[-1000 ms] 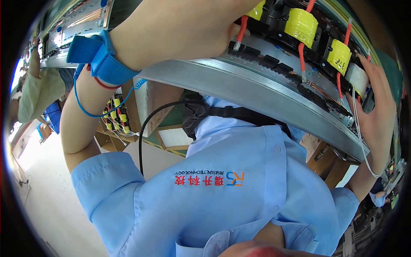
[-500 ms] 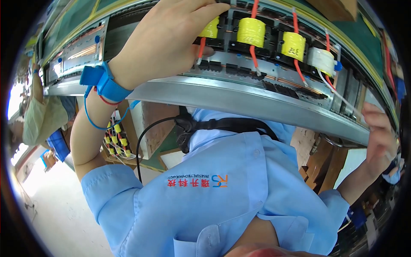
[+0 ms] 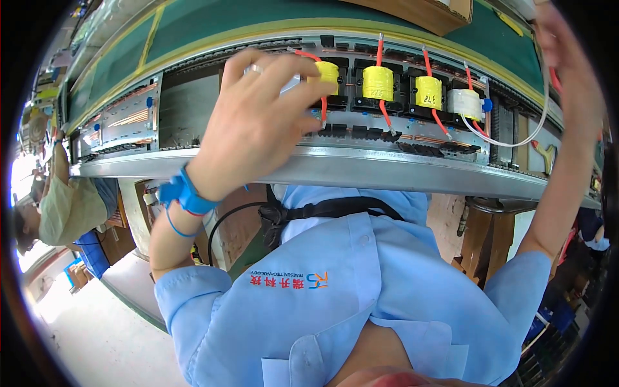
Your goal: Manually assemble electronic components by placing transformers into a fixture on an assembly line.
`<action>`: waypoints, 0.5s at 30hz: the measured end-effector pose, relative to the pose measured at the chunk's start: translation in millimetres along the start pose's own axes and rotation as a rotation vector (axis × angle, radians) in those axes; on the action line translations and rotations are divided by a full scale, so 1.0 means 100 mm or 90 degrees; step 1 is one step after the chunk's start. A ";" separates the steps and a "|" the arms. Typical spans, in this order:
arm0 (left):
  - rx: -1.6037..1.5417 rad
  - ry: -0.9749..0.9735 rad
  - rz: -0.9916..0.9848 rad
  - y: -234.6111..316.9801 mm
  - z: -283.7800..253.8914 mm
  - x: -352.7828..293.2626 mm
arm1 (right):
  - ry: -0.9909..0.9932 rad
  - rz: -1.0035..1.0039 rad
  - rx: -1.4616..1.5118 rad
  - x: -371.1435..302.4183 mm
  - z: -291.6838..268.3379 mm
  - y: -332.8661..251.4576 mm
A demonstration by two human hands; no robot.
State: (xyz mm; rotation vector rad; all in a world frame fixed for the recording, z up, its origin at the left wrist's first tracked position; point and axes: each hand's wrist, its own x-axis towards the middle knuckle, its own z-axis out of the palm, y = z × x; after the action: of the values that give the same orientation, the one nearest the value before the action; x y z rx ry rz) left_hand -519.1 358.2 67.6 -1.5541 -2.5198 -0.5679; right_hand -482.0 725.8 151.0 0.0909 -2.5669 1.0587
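My left hand (image 3: 258, 119), with a blue strap on its wrist, is beside the leftmost yellow-wrapped coil (image 3: 328, 76). Its fingers are curved and apart. The index finger overlaps the coil's left side, and the thumb lies by its lower red lead (image 3: 324, 111); whether they touch is unclear. At the upper right my right hand (image 3: 560, 45) is raised, its fingers closed on a white wire (image 3: 509, 144), with the fingertips blurred. The wire loops down to the white-wrapped coil (image 3: 463, 103) at the row's right end. Two yellow coils (image 3: 378, 84) (image 3: 429, 93) sit between, with red leads.
A metal rail (image 3: 361, 169) runs along the near side of the conveyor. Green mat (image 3: 219, 29) with yellow edging lies beyond, bearing a cardboard box (image 3: 419, 14). Another metal plate (image 3: 122, 119) is at the left. A co-worker (image 3: 68, 209) is at far left.
My left hand has drawn back from over the leftmost coil toward its left side. My right hand has risen to the upper right, and the white wire now hangs in a loop. The view has shifted.
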 end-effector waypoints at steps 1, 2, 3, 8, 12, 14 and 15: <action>0.021 0.048 0.018 0.05 0.03 -0.02 | -0.076 0.023 -0.186 0.01 0.24 -0.15; 0.026 0.044 0.018 0.09 0.10 -0.06 | -0.131 0.167 0.007 0.06 0.77 -0.75; 0.102 0.095 0.026 0.13 0.17 -0.22 | -0.166 -0.054 -0.007 0.02 1.08 -0.59; 0.219 0.260 0.105 0.19 0.25 -0.05 | -0.237 -0.468 -0.280 -0.24 1.49 -0.38; -0.101 0.185 -0.170 0.13 0.16 0.25 | -0.205 -0.598 -0.292 -0.34 1.44 -0.29; -0.125 0.152 -0.205 0.01 0.22 0.35 | -0.187 -0.626 -0.319 -0.40 1.37 -0.25; -0.168 0.125 -0.221 -0.07 0.29 0.39 | -0.184 -0.627 -0.318 -0.42 1.34 -0.23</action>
State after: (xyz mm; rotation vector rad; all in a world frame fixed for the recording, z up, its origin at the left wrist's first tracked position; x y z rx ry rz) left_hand -540.6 399.0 51.0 -1.0593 -2.6550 -1.0773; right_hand -479.3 613.5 63.8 1.2771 -2.4001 0.0341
